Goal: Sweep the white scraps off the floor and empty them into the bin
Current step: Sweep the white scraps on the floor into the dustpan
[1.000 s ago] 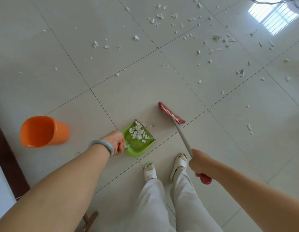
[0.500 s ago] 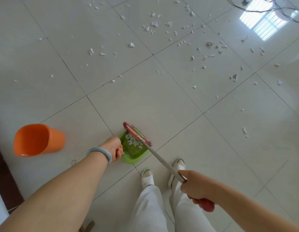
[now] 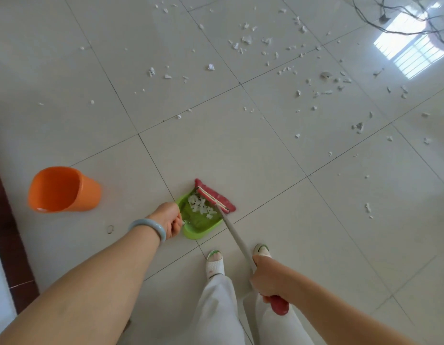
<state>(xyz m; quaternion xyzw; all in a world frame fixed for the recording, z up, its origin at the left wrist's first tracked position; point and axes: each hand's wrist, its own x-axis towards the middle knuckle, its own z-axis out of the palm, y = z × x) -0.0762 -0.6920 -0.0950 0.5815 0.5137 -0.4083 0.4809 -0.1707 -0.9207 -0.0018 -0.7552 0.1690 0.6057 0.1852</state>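
Person stands over a small lime-green plastic dustpan laid flat on the glossy pale tiled floor, just ahead of their white slippers. Left hand, pale blue-green bangle on the wrist, is curled tight at the pan's rear left corner. It holds the pan by what I take to be a short handle, though the fingers hide it. That hold pins the pan down so it won't skid as debris is pushed in. Right hand is fisted round the upper grey shaft of a long broom, just above its red end cap. The shaft slants down and away, so the flat red bristle head sits across the pan's open front lip, touching it, closing the mouth and herding debris inward. A heap of white scraps lies inside the pan, right against the head. Many more scattered white bits lie well apart across the far tiles, thickest toward the upper right. Round orange plastic bin stands to the left, near the pan, on the side of the hand holding the pan, handy for tipping. My read: one load is gathered and ready to tip, with most of the floor yet to sweep. Dark cables trail at the far right corner.
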